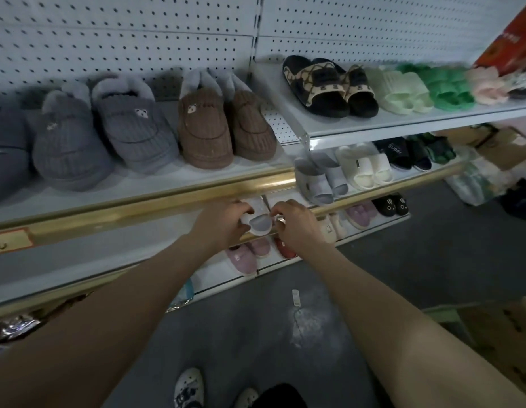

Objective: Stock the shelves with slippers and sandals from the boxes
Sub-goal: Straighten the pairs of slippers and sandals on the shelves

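The slipper (260, 223) is pinched at its sides by left hand (223, 223) and right hand (297, 226); light, probably flexible foam, easily held there.

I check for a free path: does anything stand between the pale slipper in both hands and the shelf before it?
Nothing visible does. The left hand and right hand hold the pale slipper at the front edge of the shelf, just under the gold rail above. The hands partly hide the spot behind.
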The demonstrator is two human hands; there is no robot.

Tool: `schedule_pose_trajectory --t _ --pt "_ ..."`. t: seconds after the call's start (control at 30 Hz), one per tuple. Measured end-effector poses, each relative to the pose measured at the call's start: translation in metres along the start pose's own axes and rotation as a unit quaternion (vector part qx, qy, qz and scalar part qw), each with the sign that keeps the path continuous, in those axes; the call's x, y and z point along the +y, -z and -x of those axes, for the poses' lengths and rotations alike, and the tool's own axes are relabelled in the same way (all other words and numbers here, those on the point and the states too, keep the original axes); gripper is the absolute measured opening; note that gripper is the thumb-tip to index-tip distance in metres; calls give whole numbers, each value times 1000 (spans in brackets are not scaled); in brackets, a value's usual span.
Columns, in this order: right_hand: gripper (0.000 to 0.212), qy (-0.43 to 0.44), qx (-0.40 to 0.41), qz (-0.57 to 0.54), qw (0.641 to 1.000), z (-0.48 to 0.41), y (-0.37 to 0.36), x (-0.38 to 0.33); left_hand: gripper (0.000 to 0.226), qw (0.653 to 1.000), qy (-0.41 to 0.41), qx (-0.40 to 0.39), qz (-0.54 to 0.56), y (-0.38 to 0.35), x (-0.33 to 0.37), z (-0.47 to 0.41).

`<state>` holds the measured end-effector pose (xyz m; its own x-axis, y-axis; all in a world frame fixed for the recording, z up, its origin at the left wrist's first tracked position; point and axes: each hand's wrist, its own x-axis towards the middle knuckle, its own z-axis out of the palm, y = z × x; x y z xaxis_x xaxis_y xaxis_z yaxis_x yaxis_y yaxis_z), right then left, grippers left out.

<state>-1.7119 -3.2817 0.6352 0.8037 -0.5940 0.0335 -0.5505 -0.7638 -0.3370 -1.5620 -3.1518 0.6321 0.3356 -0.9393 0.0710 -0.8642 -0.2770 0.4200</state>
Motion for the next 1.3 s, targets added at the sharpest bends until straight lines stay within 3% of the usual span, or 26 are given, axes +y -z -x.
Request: schedule_pose_trajectory --t 0.2,0.8,1.1,1.3 --pt "23 -19 -24 -13 999 -4 2 56 38 999 21 -50 -1 -34 32 -38" --pt "39 61 -70 -19 996 -79 29 266 54 987 152 -43 7 -151 139 -185" --pt "49 31 -78 -14 996 -118 28 346 60 988 150 -39 20 -188 161 -250" --pt "54 82 -88 -26 992 -152 36 404 64 983 185 -6 7 -213 184 -300"
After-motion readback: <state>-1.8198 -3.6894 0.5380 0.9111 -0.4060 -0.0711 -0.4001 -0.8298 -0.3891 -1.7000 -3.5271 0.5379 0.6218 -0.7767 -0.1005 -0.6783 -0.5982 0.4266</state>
